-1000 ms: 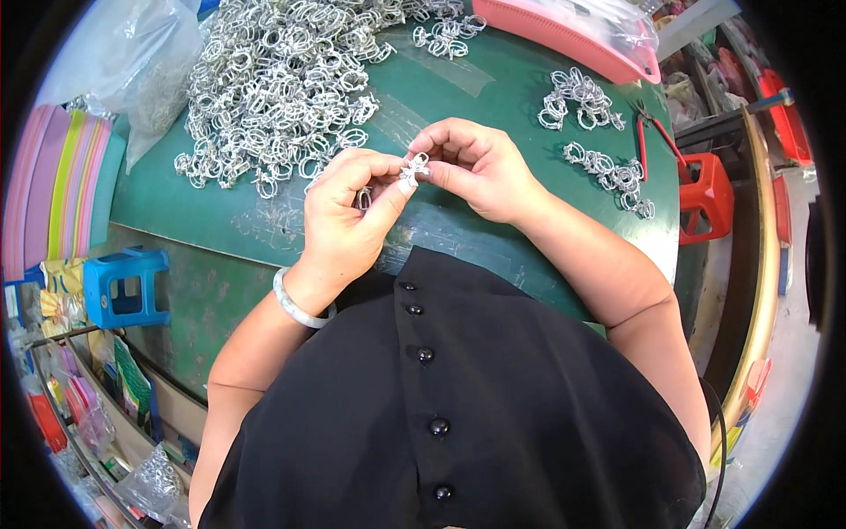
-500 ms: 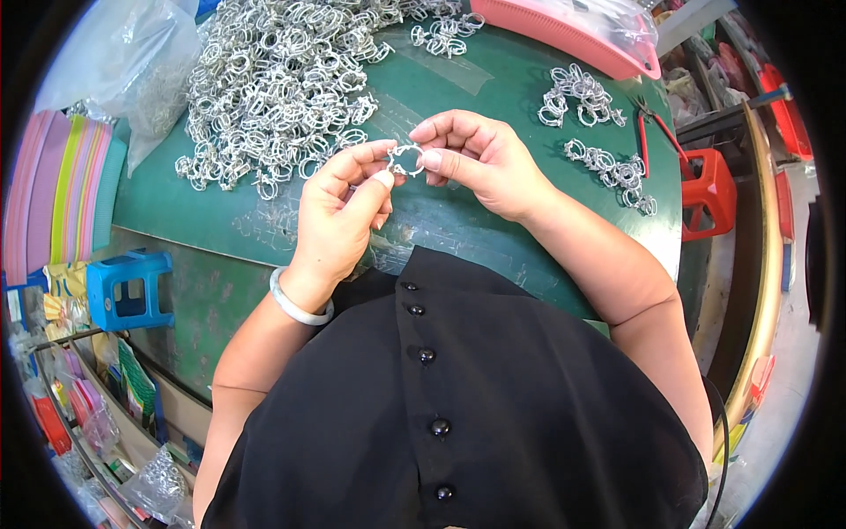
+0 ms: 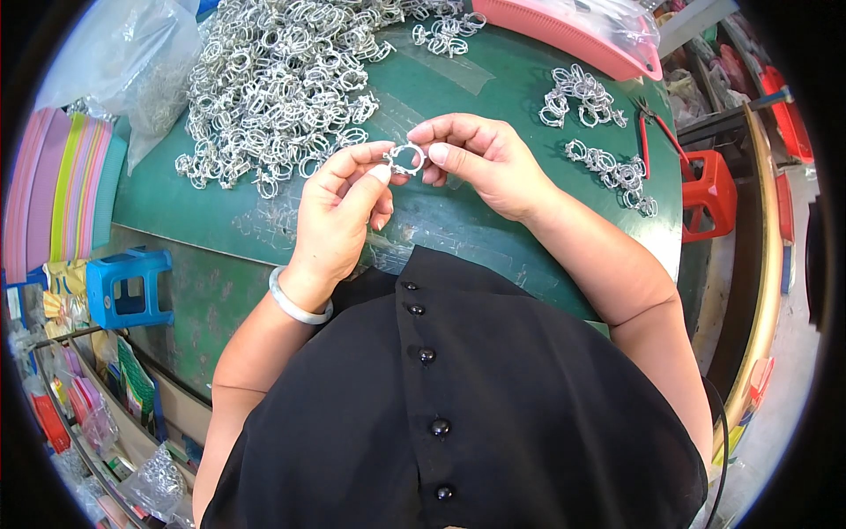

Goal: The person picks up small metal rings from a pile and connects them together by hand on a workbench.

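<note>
Between the thumb and forefinger of my left hand (image 3: 339, 198) is a small silver metal ring (image 3: 418, 158) with little protruding parts on its left side. At the ring's right edge, my right hand (image 3: 489, 163) has its fingers curled against it and its thumb close beside the rim. Both hands are just above the green tabletop (image 3: 493, 238). Beyond my left hand lies a large heap of similar silver rings (image 3: 282, 88). Two small clusters sit to the right, an upper cluster (image 3: 580, 95) and a lower cluster (image 3: 612, 174).
Red-handled pliers (image 3: 644, 141) lie near the table's right edge. A pink basket (image 3: 573, 40) holding clear plastic stands at the back right. Past the heap is a clear plastic bag (image 3: 132, 70). A blue stool (image 3: 130, 289) is at left, a red stool (image 3: 709, 194) at right.
My right thumb has drawn back slightly from the ring, so more of its right side shows. The ring has turned a little; my left hand keeps its pinch.
</note>
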The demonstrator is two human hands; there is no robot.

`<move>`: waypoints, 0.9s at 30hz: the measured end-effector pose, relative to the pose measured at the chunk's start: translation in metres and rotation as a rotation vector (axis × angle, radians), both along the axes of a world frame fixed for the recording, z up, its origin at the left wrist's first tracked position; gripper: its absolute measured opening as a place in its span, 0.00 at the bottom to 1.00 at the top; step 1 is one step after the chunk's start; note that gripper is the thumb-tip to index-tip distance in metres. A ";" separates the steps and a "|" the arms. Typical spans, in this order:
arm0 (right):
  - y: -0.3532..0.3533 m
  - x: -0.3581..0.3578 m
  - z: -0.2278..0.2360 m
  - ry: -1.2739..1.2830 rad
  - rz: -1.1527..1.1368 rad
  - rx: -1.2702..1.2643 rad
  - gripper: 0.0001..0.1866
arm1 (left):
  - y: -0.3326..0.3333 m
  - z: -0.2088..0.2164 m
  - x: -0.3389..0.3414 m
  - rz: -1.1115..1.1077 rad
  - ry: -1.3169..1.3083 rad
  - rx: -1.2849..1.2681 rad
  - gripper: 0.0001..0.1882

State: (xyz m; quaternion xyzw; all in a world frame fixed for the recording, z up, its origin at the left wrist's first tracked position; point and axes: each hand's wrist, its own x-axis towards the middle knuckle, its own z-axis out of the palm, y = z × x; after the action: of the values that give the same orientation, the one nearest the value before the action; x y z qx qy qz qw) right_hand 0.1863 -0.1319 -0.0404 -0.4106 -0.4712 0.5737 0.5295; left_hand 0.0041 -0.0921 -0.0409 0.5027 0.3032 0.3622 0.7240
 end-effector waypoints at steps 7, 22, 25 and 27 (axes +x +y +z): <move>0.001 0.001 0.002 -0.013 0.038 -0.048 0.11 | 0.000 -0.003 -0.001 0.012 -0.053 -0.047 0.11; 0.000 0.001 0.001 0.001 0.064 -0.074 0.09 | -0.003 -0.004 -0.002 0.020 -0.031 0.124 0.15; 0.000 0.001 0.000 -0.051 0.057 -0.026 0.08 | -0.003 0.000 -0.001 0.036 -0.074 0.077 0.15; 0.000 0.002 0.000 -0.098 0.056 0.019 0.07 | -0.003 0.001 -0.002 0.049 -0.115 0.026 0.15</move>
State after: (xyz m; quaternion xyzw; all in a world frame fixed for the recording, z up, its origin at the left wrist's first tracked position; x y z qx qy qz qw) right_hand 0.1884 -0.1320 -0.0402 -0.4197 -0.5134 0.5630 0.4933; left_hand 0.0023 -0.0949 -0.0401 0.4829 0.2685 0.4118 0.7247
